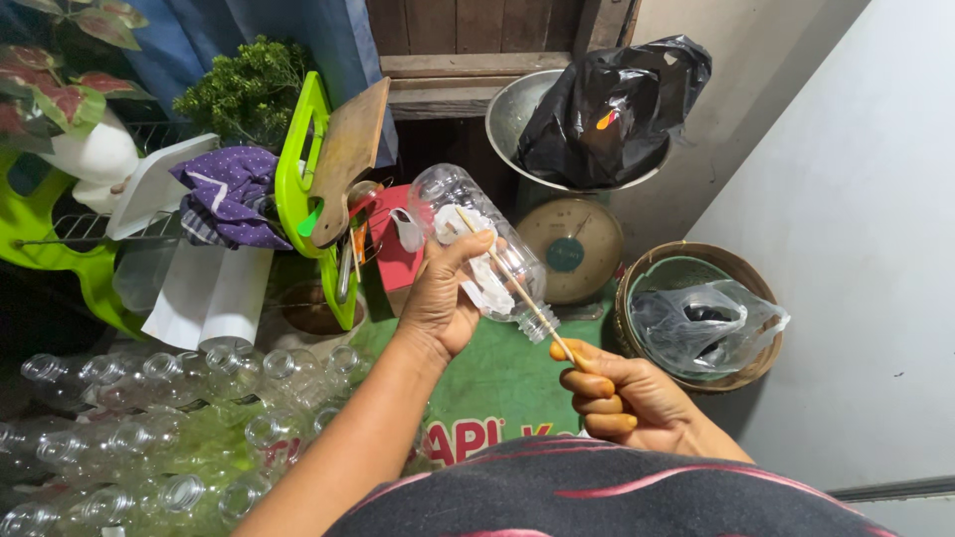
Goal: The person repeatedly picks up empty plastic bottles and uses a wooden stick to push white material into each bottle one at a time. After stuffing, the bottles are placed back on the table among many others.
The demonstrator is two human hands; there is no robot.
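While left hand [438, 298] grips a clear plastic bottle [477, 244] above the green mat [497, 383], right hand [622, 398] pinches a thin stick [512, 283] w/ tip inside. Best approach, imo: keep bottle steady, stick aligned w/ its neck.

A green sack [502, 383] with red-and-white lettering lies under the hands, apparently printed packaging.
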